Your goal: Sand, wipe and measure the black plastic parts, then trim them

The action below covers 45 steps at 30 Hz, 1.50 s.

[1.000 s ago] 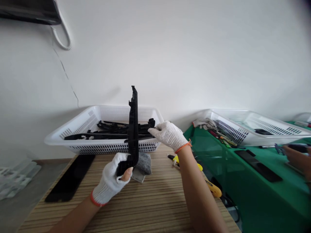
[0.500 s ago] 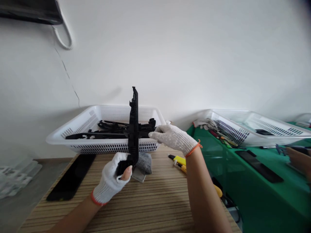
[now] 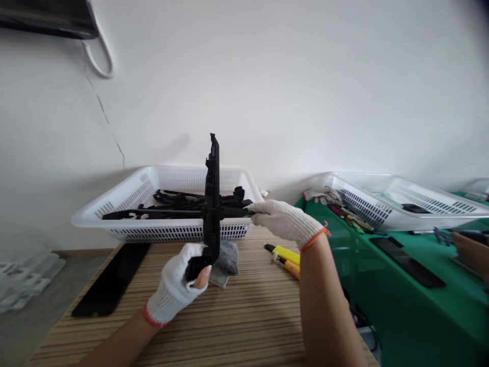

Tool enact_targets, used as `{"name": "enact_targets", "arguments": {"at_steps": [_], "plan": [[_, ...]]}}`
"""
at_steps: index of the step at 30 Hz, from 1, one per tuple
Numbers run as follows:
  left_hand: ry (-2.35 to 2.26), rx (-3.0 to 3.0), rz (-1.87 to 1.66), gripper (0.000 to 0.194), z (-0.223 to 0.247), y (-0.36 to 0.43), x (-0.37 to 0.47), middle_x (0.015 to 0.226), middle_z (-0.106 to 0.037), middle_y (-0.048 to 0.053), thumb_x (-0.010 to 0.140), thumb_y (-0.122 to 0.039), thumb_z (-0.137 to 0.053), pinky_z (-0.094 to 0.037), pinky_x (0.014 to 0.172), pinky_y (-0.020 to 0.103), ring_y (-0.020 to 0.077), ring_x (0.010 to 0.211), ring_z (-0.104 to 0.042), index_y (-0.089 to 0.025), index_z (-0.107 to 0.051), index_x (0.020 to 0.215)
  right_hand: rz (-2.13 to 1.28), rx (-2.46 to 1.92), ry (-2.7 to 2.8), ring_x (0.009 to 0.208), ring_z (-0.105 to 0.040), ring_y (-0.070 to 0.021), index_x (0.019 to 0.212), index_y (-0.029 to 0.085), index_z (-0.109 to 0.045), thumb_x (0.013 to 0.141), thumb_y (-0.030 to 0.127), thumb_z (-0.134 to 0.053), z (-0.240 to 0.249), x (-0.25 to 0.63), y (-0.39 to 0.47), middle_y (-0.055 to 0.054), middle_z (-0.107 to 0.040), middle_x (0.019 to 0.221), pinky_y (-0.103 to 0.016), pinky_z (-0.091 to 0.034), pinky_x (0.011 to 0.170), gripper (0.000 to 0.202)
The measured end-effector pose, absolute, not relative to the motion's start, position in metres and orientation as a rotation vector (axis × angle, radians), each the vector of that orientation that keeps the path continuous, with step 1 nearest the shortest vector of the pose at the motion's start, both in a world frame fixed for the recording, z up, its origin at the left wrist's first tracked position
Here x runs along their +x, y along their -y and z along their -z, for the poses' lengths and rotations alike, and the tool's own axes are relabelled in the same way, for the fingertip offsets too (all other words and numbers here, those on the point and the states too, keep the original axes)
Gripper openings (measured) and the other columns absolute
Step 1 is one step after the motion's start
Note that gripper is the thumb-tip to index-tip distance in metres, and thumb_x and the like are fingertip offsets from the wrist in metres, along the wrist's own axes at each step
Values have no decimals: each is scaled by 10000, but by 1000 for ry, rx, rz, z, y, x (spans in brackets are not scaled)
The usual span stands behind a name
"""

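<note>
My left hand [image 3: 179, 275], in a white knit glove with the thumb tip bare, is closed around the bottom of a long black plastic part [image 3: 212, 188]. The part stands upright, with clips and notches along its left edge. A slim black bar [image 3: 234, 212] reaches from its middle to the right; whether it belongs to the part I cannot tell. My right hand [image 3: 284, 220], also gloved, has its fingers closed at the bar's right end. Behind, a white basket [image 3: 156, 224] holds several similar black parts [image 3: 179, 201].
On the striped table [image 3: 244, 316] lie a black phone-like slab [image 3: 110, 280], a grey cloth [image 3: 227, 257] and a yellow utility knife [image 3: 286, 255]. To the right, a green-covered table [image 3: 412, 311] bears another white basket [image 3: 416, 220], gloves [image 3: 323, 194] and pens. Another person's hand [image 3: 471, 252] shows there.
My right hand has moved right and slightly down, and more of the slim black bar shows. The upright part has shifted slightly to the right in my left hand.
</note>
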<state>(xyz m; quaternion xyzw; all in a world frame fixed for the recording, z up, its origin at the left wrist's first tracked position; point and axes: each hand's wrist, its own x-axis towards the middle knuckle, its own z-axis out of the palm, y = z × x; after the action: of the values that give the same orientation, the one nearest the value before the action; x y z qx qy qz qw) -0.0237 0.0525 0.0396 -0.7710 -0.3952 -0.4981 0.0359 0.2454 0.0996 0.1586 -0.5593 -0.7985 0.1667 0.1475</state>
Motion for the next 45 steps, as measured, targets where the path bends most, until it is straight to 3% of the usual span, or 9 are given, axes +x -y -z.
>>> {"name": "enact_targets", "arguments": {"at_steps": [3,7,10,14,20,30,34,40,45], "plan": [[1236,-2375,1524,146,-39,-53,-24,704,-754,20,889,-347,-582,-559,519,239,179,552,-715,-223,-629,950,-369,-1583,2396,1085,-714,-298,1288,258,-767,998,345,-493,-155,243,-100,-100,-780,1251,-442,-550,929,409],[1239,-2383,1535,139,-39,-53,-25,700,-749,15,881,-333,-587,-558,526,236,177,555,-714,-223,-633,952,-149,-1403,2616,1137,-692,-272,1280,264,-753,974,189,-482,-150,247,-102,-99,-737,1342,-378,-554,896,415],[1233,-2380,1519,142,-39,-52,-25,691,-744,14,890,-339,-573,-558,522,236,174,541,-707,-221,-629,946,-124,-1324,2705,1190,-669,-278,1351,240,-708,956,128,-446,-150,252,-102,-123,-696,1411,-401,-534,942,488],[1232,-2382,1500,145,-39,-52,-25,700,-754,24,889,-334,-570,-560,518,236,180,548,-716,-218,-632,947,-194,-1320,2686,1138,-679,-271,1320,201,-717,969,177,-425,-152,252,-100,-149,-733,1320,-385,-521,910,457],[1220,-2412,1504,153,-40,-52,-25,731,-777,33,875,-342,-588,-577,522,238,189,565,-735,-221,-651,944,-181,-1444,2573,968,-693,-237,1168,275,-756,972,305,-463,-153,243,-97,-85,-779,1156,-322,-481,768,354],[1293,-2474,1456,208,-33,-54,-28,758,-795,44,845,-381,-601,-586,533,254,208,598,-758,-228,-680,961,-195,-1462,2530,889,-639,-217,962,239,-752,946,290,-509,-155,242,-100,-82,-757,986,-338,-460,736,249],[1262,-2473,1477,194,-33,-54,-28,772,-799,51,856,-359,-601,-590,531,257,214,604,-763,-223,-674,972,-139,-1408,2569,934,-653,-216,1033,236,-759,940,232,-535,-155,243,-102,-96,-753,1078,-336,-486,756,243],[1306,-2495,1453,208,-34,-54,-28,771,-798,66,837,-386,-617,-601,539,281,233,614,-765,-226,-682,955,-103,-1388,2605,1036,-671,-246,1157,243,-763,926,155,-463,-155,237,-101,-102,-718,1283,-354,-505,782,388],[1436,-2507,1422,226,-32,-53,-28,802,-807,64,816,-387,-633,-616,588,291,235,657,-775,-225,-695,961,-119,-1438,2532,857,-612,-209,1007,198,-753,915,185,-482,-151,237,-106,-101,-726,1011,-336,-444,714,286]]}}
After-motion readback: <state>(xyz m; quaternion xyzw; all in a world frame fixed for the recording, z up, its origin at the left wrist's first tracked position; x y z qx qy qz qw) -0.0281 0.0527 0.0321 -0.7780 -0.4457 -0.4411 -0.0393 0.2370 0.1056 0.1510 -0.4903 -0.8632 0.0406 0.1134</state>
